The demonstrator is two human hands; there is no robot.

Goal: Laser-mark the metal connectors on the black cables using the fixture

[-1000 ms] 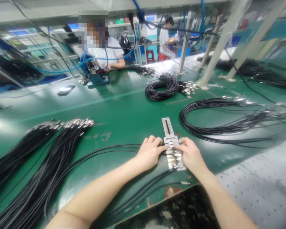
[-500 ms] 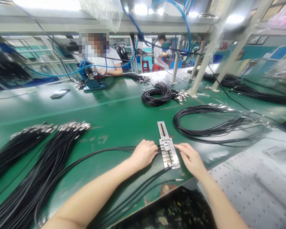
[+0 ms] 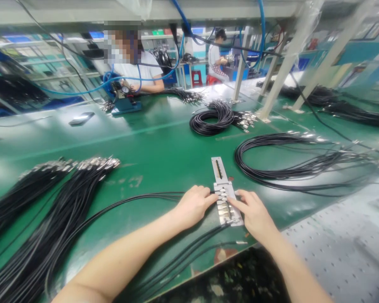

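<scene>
On the green tabletop lies a slotted metal fixture with a narrow hinged-looking plate standing out at its far end. Several metal cable ends sit in the slots. My left hand is closed around black cables at the fixture's left side, its thumb stretched to the slots. From the right, my right hand reaches in with fingers apart, one fingertip touching the fixture near the metal ends. More black cables run from the fixture's near end toward me.
Thick bundles of black cables lie at left. Coiled cables and a looped bundle lie beyond and right. A person works across the table at a blue bench device. A perforated grey surface borders the right.
My right hand's finger has moved left onto the fixture from its right edge. My left thumb has stretched further over the slots. The camera view has shifted slightly.
</scene>
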